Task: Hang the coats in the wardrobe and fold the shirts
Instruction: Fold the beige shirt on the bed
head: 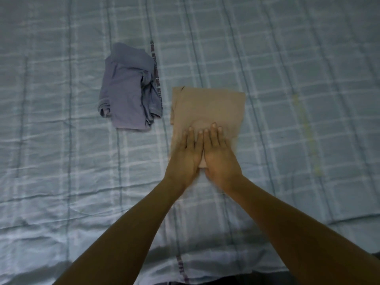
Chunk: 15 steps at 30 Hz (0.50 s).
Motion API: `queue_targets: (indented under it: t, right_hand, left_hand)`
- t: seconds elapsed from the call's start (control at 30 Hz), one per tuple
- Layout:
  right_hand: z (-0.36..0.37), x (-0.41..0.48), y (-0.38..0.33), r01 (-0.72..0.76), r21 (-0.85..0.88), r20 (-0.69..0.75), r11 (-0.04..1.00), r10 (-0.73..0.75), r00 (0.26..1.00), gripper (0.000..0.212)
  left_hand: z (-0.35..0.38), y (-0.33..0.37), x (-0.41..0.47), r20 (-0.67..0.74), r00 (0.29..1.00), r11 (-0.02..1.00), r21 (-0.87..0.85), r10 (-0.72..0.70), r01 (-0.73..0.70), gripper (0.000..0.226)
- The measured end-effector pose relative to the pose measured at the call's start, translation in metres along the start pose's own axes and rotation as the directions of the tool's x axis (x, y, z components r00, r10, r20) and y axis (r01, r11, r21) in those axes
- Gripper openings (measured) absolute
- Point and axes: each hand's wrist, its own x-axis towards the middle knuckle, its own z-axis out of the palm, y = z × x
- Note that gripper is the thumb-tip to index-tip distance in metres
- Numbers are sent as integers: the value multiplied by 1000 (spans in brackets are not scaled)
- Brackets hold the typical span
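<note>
Both hands lie flat, side by side, pressing the tan shirt (207,108) on the bed (61,182). The left hand (188,155) and right hand (221,157) grip nothing; fingers are straight. It looks like the smoothing step of a fold. Next may be one more fold or moving it aside. The blue shirt (128,93) sits near, on the left, still messy. There is bare bed all around.

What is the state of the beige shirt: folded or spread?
Folded. The beige cloth shirt lies as a compact rectangle with layered edges on the checked bedcover; the left hand and right hand press flat on it.
</note>
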Motion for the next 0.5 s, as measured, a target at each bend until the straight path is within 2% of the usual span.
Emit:
queue_targets:
  t: [0.1, 0.2, 0.43, 0.5]
  right_hand:
    - [-7, -3, 1, 34, -1, -66, 999, -34, 997, 76]
    - [-31, -7, -6, 38, -23, -137, 999, -41, 990, 77]
    - [-143, -7, -69, 129, -67, -286, 989, -143, 947, 75]
    - [-188, -15, -97, 174, -100, -353, 980, -198, 914, 73]
  left_hand:
    - [-17, 4, -2, -90, 996, 999, -52, 0, -5, 75]
    - [-50, 6, -3, -136, 990, 999, -29, -24, 20, 72]
    - [-181, -13, -20, -300, 954, 996, 72, -20, 43, 74]
    - [-228, -22, -32, -340, 940, 988, 137, -21, 72, 78]
